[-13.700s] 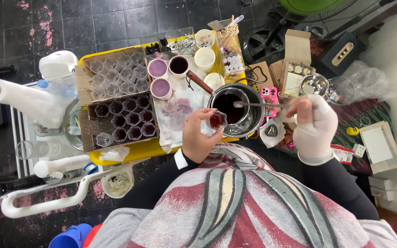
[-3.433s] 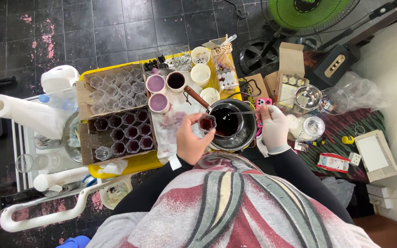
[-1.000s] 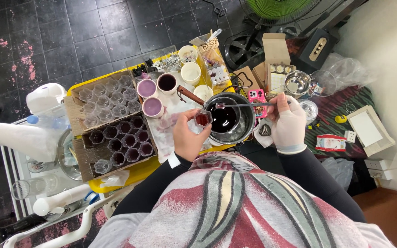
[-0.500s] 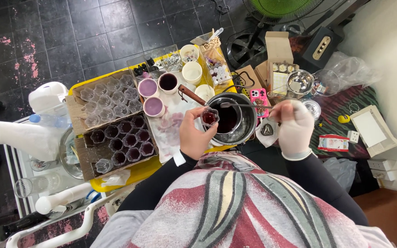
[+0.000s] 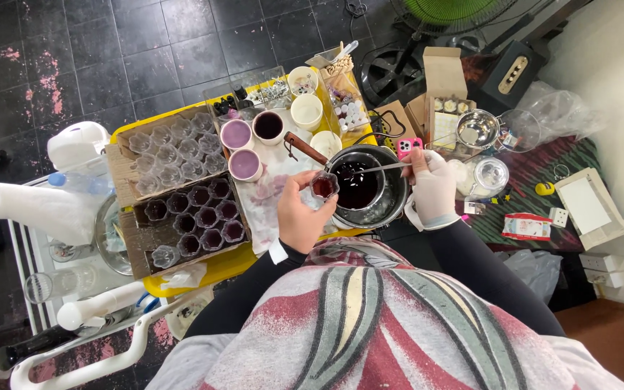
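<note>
The person's left hand closes its grip round a small clear cup of dark red liquid, held just beside the near rim of a metal pot; the gloved right hand pinches a thin metal stirrer that reaches over the dark liquid in the pot; left of the cup, a cardboard box holds filled cups; beyond it stand two lilac bowls on the yellow bench; a pink phone lies beyond the pot.

Floor was dark square tiles with pink stains, and a green fan stood just beyond the yellow table.
</note>
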